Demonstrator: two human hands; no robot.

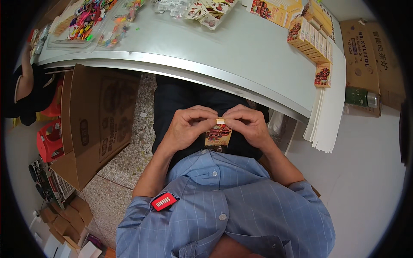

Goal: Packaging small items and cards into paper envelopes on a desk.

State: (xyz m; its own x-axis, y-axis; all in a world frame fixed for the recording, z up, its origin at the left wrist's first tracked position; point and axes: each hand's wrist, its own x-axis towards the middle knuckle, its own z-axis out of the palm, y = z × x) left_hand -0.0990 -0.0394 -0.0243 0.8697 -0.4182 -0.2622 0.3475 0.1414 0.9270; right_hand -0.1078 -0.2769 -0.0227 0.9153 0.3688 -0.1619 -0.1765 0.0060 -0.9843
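Above my lap I hold a small printed carton [218, 134], yellow with red cartoon figures, upright between both hands. My left hand [191, 126] pinches the left corner of its top edge between thumb and fingers. On the opposite corner, my right hand [246, 123] does the same. A white strip, apparently the top flap, shows between the two thumbs. What is inside the carton cannot be seen.
On the grey table [189, 47] a row of matching cartons [309, 41] stands at the right, near stacked white paper strips [325, 116]. Clear trays of colourful trinkets [88, 21] and printed packets [210, 13] lie farther back. A large cardboard box [101, 116] and another person's arm [26, 75] are left.
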